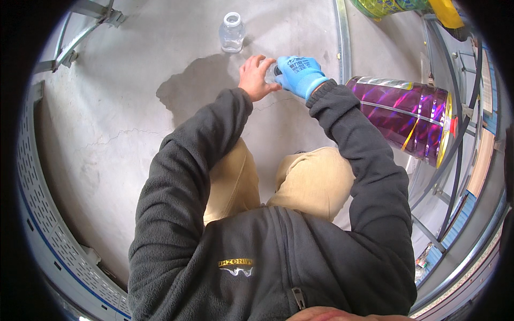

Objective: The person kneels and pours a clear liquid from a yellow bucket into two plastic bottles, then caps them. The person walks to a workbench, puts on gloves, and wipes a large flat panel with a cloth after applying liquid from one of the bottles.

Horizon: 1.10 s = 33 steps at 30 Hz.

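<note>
My bare left hand [257, 77] curves its fingers round a small clear container [270, 74], held low above the concrete floor. From the other side my right hand [300, 72], in a light blue glove with dark print, closes on the same container's dark end [277, 70]. That end may be a cap, but the glove mostly hides it. Just beyond my hands a clear jar [232, 38] with a whitish rim stands upright on the floor, apart from both hands.
A shiny purple cylinder [399, 115] with a gold rim lies to the right, near black cables [459, 155] and metal framing. A metal rail [344, 43] runs beyond my right hand. Perforated metal panels [40, 214] curve along the left. A yellow-green package [383, 6] sits at the far right.
</note>
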Each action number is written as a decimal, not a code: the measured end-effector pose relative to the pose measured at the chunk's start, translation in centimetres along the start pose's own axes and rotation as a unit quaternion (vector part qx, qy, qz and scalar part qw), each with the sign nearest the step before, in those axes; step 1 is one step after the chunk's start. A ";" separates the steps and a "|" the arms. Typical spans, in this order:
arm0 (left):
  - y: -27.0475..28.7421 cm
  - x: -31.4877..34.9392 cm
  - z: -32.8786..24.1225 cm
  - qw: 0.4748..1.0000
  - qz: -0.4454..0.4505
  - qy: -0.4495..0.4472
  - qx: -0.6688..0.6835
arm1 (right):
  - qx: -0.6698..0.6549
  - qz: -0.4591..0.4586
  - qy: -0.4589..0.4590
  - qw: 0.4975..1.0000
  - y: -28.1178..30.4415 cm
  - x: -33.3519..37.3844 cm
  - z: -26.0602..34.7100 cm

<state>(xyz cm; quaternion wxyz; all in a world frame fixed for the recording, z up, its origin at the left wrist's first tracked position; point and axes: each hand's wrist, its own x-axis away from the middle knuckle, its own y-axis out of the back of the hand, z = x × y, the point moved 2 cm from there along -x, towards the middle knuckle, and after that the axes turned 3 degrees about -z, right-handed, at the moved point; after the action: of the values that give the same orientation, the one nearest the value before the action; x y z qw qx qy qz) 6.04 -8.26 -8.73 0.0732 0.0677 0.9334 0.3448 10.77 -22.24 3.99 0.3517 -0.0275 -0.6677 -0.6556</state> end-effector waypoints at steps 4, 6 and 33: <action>-0.3 -0.1 0.2 1.000 -0.004 -0.005 0.000 | 0.022 -0.006 -0.031 0.999 0.2 0.1 0.8; -0.4 -0.1 0.2 1.000 -0.014 -0.013 0.011 | 0.019 -0.006 -0.057 0.998 0.1 0.3 1.3; -0.5 -0.7 0.1 0.996 -0.063 -0.064 0.013 | -0.088 -0.022 -0.125 0.988 -0.8 0.9 1.5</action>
<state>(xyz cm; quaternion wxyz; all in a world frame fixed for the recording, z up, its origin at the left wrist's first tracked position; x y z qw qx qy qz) 6.69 -8.64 -9.07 0.1531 0.0313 0.9338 0.3219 9.04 -21.37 3.89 0.2473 -0.1257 -0.6467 -0.7105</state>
